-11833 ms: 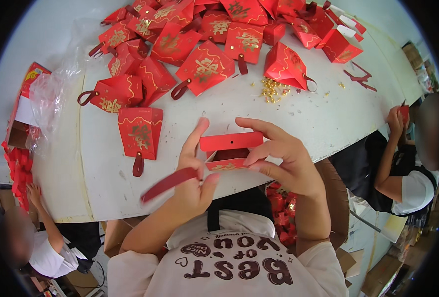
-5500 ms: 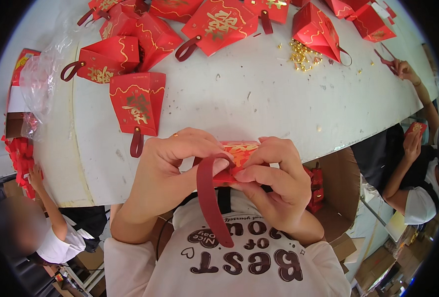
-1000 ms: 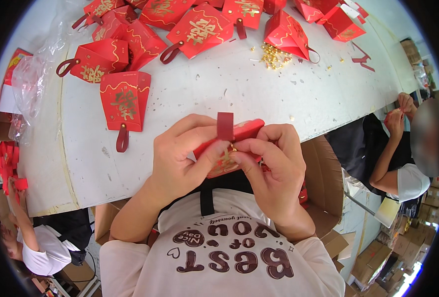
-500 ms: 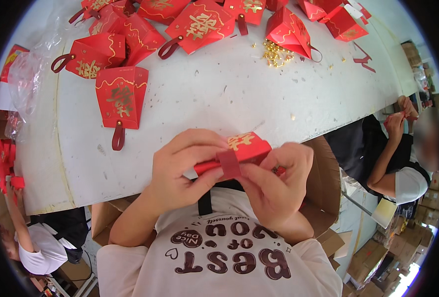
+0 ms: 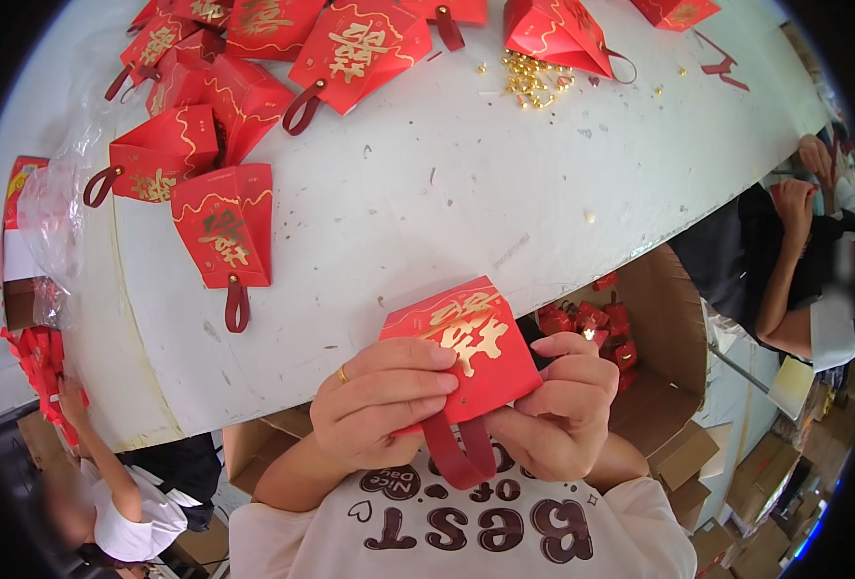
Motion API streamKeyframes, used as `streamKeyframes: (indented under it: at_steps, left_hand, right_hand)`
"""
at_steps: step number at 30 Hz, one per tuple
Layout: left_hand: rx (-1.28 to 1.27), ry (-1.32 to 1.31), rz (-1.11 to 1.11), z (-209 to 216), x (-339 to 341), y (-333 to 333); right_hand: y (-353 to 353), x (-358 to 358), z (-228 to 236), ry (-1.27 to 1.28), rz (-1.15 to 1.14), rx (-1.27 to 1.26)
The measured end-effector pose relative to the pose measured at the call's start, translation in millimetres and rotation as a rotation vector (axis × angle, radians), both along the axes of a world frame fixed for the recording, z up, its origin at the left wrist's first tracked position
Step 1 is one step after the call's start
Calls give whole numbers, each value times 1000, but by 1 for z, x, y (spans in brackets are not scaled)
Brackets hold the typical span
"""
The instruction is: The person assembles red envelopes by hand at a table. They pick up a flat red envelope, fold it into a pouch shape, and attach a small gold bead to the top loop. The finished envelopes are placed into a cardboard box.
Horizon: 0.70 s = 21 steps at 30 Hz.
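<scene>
A small red gift box [image 5: 501, 371] with gold lettering and a wavy gold line is held between my two hands, over the table's near edge. My left hand [image 5: 381, 394] wears a ring and grips the box's left side, fingers across its front face. At the lower right corner my right hand [image 5: 564, 410] is closed on the box, its fingertips partly hidden behind it. From the box's near edge a dark red strap [image 5: 464, 459] hangs in a loop toward me. A small dark hole or dot shows near that edge.
Several finished-looking red boxes [image 5: 225, 227] with strap loops lie on the white table [image 5: 369, 222]. Gold rivets [image 5: 533, 79] are piled beside one. Loose straps [image 5: 722, 66] lie at far right. A cardboard carton [image 5: 664, 333] with red boxes stands below the right edge. Co-workers sit at both sides.
The box has tilted so its gold-lettered face shows more fully. Its strap, earlier held across the front between my fingers, now hangs as a loop. The whole view has shifted somewhat.
</scene>
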<state>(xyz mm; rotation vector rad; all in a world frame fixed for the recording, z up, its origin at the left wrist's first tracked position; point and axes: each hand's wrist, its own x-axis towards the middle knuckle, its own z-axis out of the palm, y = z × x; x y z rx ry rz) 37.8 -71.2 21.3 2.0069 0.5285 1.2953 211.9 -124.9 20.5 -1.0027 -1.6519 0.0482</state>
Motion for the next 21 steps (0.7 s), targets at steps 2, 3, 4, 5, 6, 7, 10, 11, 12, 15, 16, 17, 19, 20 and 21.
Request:
streamKeyframes:
  at_steps: [2, 3, 4, 5, 6, 7, 10, 11, 12, 15, 16, 17, 19, 20, 21]
  left_hand:
    - [-1, 4, -22, 0, -1, -1]
    - [-4, 22, -31, 0, -3, 0]
    - [-8, 40, -41, 0, -4, 0]
    - [-12, 43, -38, 1, -4, 0]
    - [-17, 45, -34, 2, -3, 1]
    - [-22, 47, -30, 2, -2, 1]
    - [-30, 7, -9, 3, 4, 2]
    - [-32, 22, -15, 4, 4, 2]
    - [-32, 38, -20, 4, 4, 2]
    - [-42, 53, -30, 4, 4, 2]
    - [-48, 52, -32, 4, 3, 2]
    - [-60, 41, -38, 3, 3, 2]
    - [-80, 17, -46, 3, 3, 3]
    - [-85, 30, -43, 3, 4, 3]
    - [-88, 46, -40, 5, 4, 3]
  right_hand:
    - [-1, -1, -1, 10, -30, 12]
    - [0, -3, -2, 20, -44, 16]
    - [0, -5, -2, 31, -59, 20]
    - [0, -6, -3, 39, -79, 17]
    - [-1, -8, -3, 46, -98, 13]
    - [-2, -9, -2, 52, -118, 10]
    - [-1, -12, 5, 29, -224, 32]
    - [0, -12, 4, 31, -239, 44]
    - [0, -12, 3, 35, -253, 58]
    - [2, -14, -4, 73, -260, 119]
    - [3, -14, -6, 89, -256, 141]
    - [4, -15, -5, 97, -244, 120]
    - [7, -16, 0, 113, -218, 83]
    - [7, -15, 3, 103, -216, 52]
    - [6, -13, 5, 96, -213, 22]
